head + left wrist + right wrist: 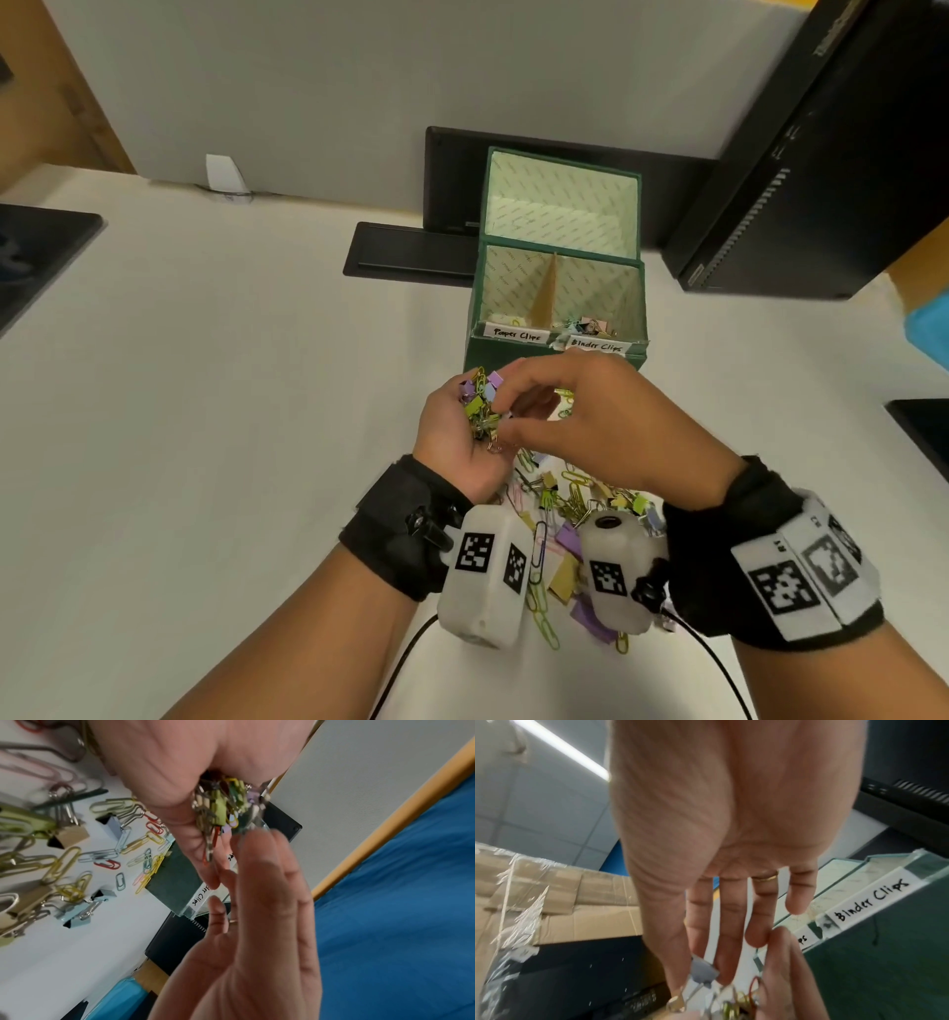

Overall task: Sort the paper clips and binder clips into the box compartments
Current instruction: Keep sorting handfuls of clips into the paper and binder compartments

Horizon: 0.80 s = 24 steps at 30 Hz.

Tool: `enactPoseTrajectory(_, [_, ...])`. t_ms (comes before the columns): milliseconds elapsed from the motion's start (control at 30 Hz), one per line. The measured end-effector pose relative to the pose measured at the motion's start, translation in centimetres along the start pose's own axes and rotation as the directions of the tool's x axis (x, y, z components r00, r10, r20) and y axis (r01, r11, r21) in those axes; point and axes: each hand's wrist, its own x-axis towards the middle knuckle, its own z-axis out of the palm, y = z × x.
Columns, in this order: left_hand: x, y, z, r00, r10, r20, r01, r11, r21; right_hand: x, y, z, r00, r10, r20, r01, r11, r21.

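White desk (215,360), green box (557,354) at back. Left hand (457,437) cups mixed clips (480,411); right hand (580,416) pinches into them, grip unclear. More clips in pile (565,514) below. Mid-sort; next, pull one free, drop in labelled compartment.

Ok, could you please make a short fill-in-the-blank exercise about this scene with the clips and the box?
1. The left hand cups a mixed handful of clips, and the right hand reaches into ____ handful.
2. The green box has a right label reading "____ Clips".
3. The box lid stands ____.
4. More clips lie on the white ____.

Missing words: that; Binder; open; table
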Motion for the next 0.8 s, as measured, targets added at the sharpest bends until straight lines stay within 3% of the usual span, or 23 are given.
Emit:
enactPoseTrajectory(100, [-0.1, -0.1, 0.1, 0.999, -0.002, 0.036, 0.003, 0.999, -0.031, 0.0, 0.4, -1.1, 0.998, 0.002, -0.068, 0.008, 0.991, 0.136])
enactPoseTrajectory(167, [0.1, -0.1, 0.2, 1.0, 0.01, 0.017, -0.009, 0.998, -0.062, 0.7, 1.0, -1.7, 0.969, 0.028, -0.244, 0.02, 0.981, 0.192])
enactPoseTrajectory(267, [0.2, -0.1, 0.2, 0.999, -0.022, -0.029, 0.02, 0.997, -0.073, 2.2, 2.2, -2.8, 0.823, 0.065, -0.565, 0.015, 0.991, 0.135])
enactPoseTrajectory(333, [0.0, -0.1, 0.1, 0.999, -0.03, -0.029, 0.027, 0.997, -0.074, 3.5, 3.4, -3.5, 0.738, 0.095, -0.668, -0.077, 0.995, 0.057])
enactPoseTrajectory(367, [0.0, -0.1, 0.1, 0.999, -0.034, -0.029, 0.031, 0.997, -0.077, 4.1, 4.2, -3.8, 0.739, 0.136, -0.66, -0.166, 0.986, 0.017])
enactPoseTrajectory(433, [-0.1, -0.1, 0.0, 0.999, -0.04, -0.021, 0.038, 0.996, -0.084, 4.9, 5.3, -4.2, 0.798, 0.281, -0.533, -0.386, 0.918, -0.094])
enactPoseTrajectory(500, [-0.2, -0.1, 0.1, 0.999, -0.038, -0.009, 0.038, 0.996, -0.085, 5.2, 5.5, -4.0, 0.823, 0.355, -0.443, -0.475, 0.858, -0.196])
enactPoseTrajectory(600, [0.0, -0.1, 0.0, 1.0, -0.026, -0.001, 0.026, 0.996, -0.083, 4.9, 3.7, -3.6, 0.89, 0.163, -0.427, -0.269, 0.942, -0.201])
enactPoseTrajectory(667, [0.1, -0.2, -0.1, 1.0, -0.016, 0.007, 0.016, 0.997, -0.072, 4.6, 2.2, -3.1, 0.956, 0.104, -0.274, -0.148, 0.978, -0.147])
enactPoseTrajectory(733, [0.2, -0.2, -0.1, 0.999, 0.003, 0.043, 0.0, 0.998, -0.062, 4.6, 1.6, -2.5, 0.986, 0.115, -0.116, -0.136, 0.973, -0.189])
enactPoseTrajectory(800, [0.1, -0.3, -0.1, 0.995, 0.029, 0.091, -0.024, 0.998, -0.055, 4.9, 1.5, -1.9, 0.988, 0.139, -0.072, -0.155, 0.938, -0.31])
